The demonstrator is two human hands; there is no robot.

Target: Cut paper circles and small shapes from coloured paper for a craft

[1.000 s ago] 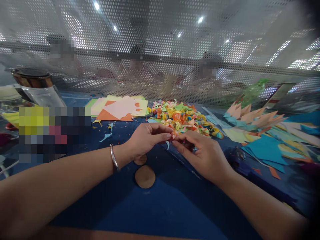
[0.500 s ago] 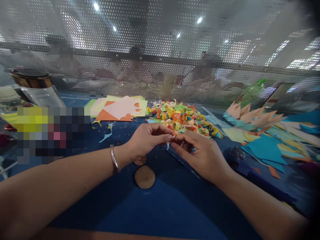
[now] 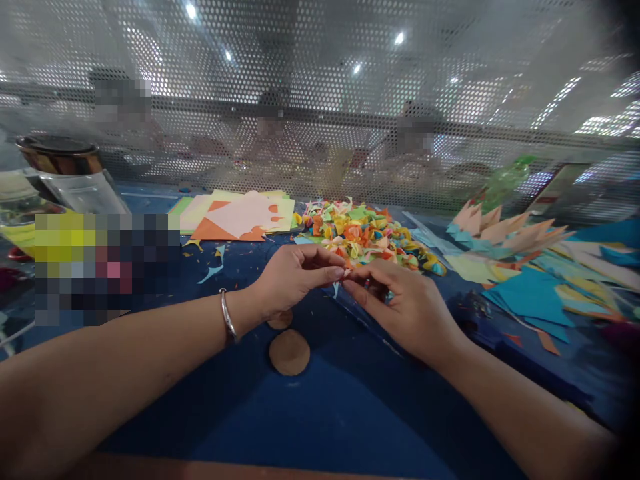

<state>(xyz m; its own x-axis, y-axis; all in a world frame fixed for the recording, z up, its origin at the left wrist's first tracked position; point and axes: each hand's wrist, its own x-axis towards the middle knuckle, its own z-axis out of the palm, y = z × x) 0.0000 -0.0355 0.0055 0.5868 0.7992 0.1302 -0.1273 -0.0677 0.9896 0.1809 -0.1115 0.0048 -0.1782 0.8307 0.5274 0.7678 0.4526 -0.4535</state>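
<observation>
My left hand (image 3: 295, 277) pinches a small pale pink piece (image 3: 347, 273), apparently paper, between thumb and fingertips. Against it from the other side, my right hand (image 3: 400, 293) has its fingers curled and its fingertips almost meeting the left ones. Whether the right fingers also grip the piece is hard to see. Just beyond both hands lies a heap of small folded paper pieces (image 3: 357, 230) in orange, yellow, green and blue. Below the left wrist, a round brown disc (image 3: 290, 352) rests on the blue table (image 3: 320, 427), with a smaller disc (image 3: 281, 319) behind it.
Coloured paper sheets (image 3: 235, 217) are stacked at the back left, near a lidded clear jar (image 3: 80, 183). Pointed folded paper (image 3: 510, 230), blue sheets (image 3: 530, 297) and a dark blue tool-like object (image 3: 520, 360) lie right. A perforated metal screen (image 3: 320, 147) stands behind.
My hands stay almost in place. The right index finger and thumb have shifted slightly, and a bit more of the pale pink piece shows between the fingertips.
</observation>
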